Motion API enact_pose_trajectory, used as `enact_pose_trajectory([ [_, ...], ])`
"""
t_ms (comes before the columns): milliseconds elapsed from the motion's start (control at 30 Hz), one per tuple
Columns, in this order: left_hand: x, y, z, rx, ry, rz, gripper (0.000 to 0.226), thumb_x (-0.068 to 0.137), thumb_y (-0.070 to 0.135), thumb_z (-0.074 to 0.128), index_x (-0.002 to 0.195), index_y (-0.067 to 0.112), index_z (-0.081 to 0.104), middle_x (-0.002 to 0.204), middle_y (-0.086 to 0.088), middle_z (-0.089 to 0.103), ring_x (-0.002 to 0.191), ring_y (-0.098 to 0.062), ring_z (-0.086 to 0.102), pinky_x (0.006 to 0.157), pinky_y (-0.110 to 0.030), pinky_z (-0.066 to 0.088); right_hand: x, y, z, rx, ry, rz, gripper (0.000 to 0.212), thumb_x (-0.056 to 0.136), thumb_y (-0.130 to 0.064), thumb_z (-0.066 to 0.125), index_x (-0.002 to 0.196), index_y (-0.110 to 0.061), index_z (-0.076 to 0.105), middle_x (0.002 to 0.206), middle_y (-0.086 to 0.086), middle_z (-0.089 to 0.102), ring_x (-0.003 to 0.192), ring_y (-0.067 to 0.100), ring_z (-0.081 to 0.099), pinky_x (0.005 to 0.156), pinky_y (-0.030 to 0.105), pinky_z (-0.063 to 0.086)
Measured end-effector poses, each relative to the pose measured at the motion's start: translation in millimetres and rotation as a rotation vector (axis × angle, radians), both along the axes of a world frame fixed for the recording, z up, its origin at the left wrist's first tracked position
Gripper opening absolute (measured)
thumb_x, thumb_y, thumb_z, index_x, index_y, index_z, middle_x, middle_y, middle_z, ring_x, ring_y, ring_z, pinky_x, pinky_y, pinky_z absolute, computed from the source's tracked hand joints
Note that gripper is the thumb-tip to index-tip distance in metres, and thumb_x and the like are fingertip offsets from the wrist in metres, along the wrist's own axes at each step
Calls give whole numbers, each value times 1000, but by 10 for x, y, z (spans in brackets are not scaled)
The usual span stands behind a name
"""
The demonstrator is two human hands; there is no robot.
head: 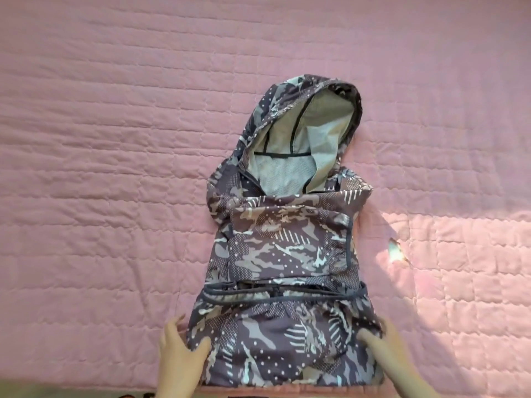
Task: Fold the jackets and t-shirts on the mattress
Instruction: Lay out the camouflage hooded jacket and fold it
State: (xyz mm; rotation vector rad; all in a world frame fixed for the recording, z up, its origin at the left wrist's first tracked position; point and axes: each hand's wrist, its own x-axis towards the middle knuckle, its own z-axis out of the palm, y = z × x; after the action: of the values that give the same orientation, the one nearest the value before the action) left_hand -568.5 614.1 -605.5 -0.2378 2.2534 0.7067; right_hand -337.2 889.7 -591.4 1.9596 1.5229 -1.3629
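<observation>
A hooded jacket (pixel 287 248) in a purple-grey camouflage print lies on the pink quilted mattress (pixel 100 168). Its sleeves are folded in over the chest, and the grey-lined hood (pixel 304 122) points away from me. The bottom part is folded up towards the waistband. My left hand (pixel 179 357) holds the lower left edge, thumb on top of the fabric and fingers along the side. My right hand (pixel 395 357) holds the lower right edge the same way, thumb lying on the cloth.
The pink quilt stretches wide to the left, right and beyond the hood. A sunlit patch with a small bright spot (pixel 398 251) falls on the quilt to the right of the jacket. The mattress's near edge (pixel 71 390) runs along the bottom.
</observation>
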Motion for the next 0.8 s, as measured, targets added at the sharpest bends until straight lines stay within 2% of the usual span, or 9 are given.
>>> enact_pose_trajectory([
  [100,-296,401,114,49,203,-128,61,78,16,75,130,16,45,127,-7,43,121,-26,42,106,-47,34,-355,282,89,146,76,-31,53,89,-14,63,135,-7,41,128,9,53,105,19,51,87,32,40],
  [200,-715,926,189,161,326,-214,46,83,13,67,125,20,49,123,1,44,122,-19,38,108,-41,32,-831,643,113,320,147,-28,49,93,-20,60,137,-8,41,132,9,51,112,19,50,99,37,40],
  [333,-1227,1657,150,294,428,-327,39,85,8,63,121,18,53,114,8,51,111,-11,45,97,-25,34,-1501,1100,141,462,220,-30,36,92,-25,58,126,-17,49,116,1,56,104,19,54,86,32,39],
  [467,-1625,2271,47,366,508,-492,37,87,7,59,123,15,53,121,2,55,115,-14,48,102,-31,38,-2030,1561,-14,599,255,146,22,86,-13,55,106,-20,58,109,3,55,101,22,56,84,31,41],
  [567,-1896,2690,-101,385,639,-664,37,83,5,60,120,8,55,121,-5,54,115,-22,48,103,-38,39,-2375,1966,-198,718,250,311,21,87,-10,53,105,-15,63,116,9,53,108,27,53,93,32,40],
  [667,-2123,3084,-292,312,696,-742,40,82,5,61,122,6,57,133,-13,47,124,-30,42,109,-44,33,-2703,2326,-304,722,219,362,27,87,-12,52,112,-14,62,137,12,39,131,29,37,105,30,29],
  [733,-2238,3290,-349,280,635,-698,37,88,6,57,125,8,59,141,-13,43,131,-30,37,112,-37,26,-2883,2562,-346,634,178,313,33,88,-17,52,119,-24,61,152,11,22,142,28,22,115,34,20],
  [767,-2289,3389,-370,288,598,-687,36,91,6,54,126,10,59,143,-11,42,133,-28,36,112,-33,24,-2942,2679,-348,585,161,289,35,87,-22,54,120,-31,61,155,9,19,142,29,21,118,37,20],
  [800,-2335,3484,-387,293,578,-703,35,93,7,51,127,11,59,145,-9,41,135,-25,36,111,-30,23,-2982,2811,-376,542,174,251,38,83,-29,55,121,-34,61,154,7,25,140,30,27,117,40,24],
])
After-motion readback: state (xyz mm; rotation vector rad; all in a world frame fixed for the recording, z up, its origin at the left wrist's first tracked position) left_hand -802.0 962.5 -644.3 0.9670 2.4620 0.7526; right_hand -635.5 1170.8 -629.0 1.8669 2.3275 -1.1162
